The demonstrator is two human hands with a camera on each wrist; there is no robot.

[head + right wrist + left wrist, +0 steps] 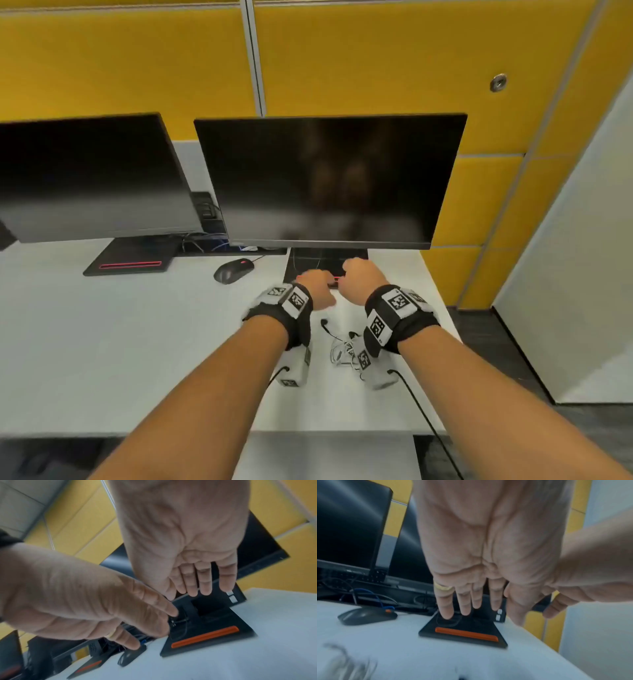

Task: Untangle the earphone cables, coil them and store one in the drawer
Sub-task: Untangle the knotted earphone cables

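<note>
Both forearms fill the bottom of the head view, wrist bands on, reaching out over the white counter [102, 342]. Left hand [313, 286] and right hand [363, 274] sit close together over the black monitor base [464, 632] with the orange strip, just past the bare counter.

Left hand's fingers [445, 608] are straight and spread, tips pointing down at the base, where a thin black earphone cable [448, 620] lies in a loose loop right under them. Can't really tell if the fingertips touch it, it's blurry. Right hand's fingers [204, 582] are also straight and held together, hovering above the base's back part with nothing in them.

Behind the wrists, toward the person, there's a tangle of white and black earphone cables [342, 349] lying on the counter between the two forearms.

Room-wise: counter's right edge runs just to the right of the right hand, then it drops to dark floor and a grey partition. Left of the left hand there's a black mouse [233, 270], then lots of open white surface. Monitor [325, 181] hangs right over the hands, so not much headroom there. A second monitor [92, 178] stands further left. No drawer in sight that I can make out.
</note>
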